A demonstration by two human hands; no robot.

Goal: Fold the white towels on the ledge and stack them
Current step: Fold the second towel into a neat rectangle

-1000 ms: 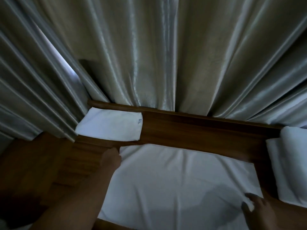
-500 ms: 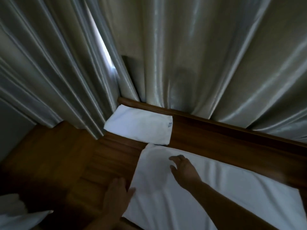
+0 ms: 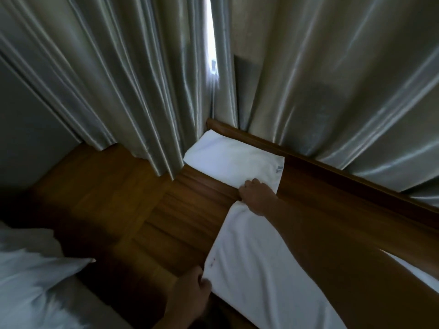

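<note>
Right hand (image 3: 257, 198) has moved from the middle of the spread towel (image 3: 256, 264) up to its far-left corner, at the wooden step of the ledge (image 3: 213, 184). It now sits fisted on that corner, knuckles touching the near edge of the folded towel (image 3: 232, 162) — looks like a pinch on the corner, but the fingertips are hidden, so I can't tell for sure. Left hand (image 3: 190, 295) has come off the wood beside the spread towel and now pinches its near-left corner, fingers curled over the edge.

So both left corners are in hand — smoothing looks finished, and my read is the next fold is about to start, left edge carried over toward the right.

Spread towel lies flat on the lower wood, just in front of the folded towel; the folded one sits on the upper ledge against the curtain (image 3: 142, 79). One folded so far; this one isn't stacked yet.

Risk: the right hand may drag the folded towel when it lifts.
</note>
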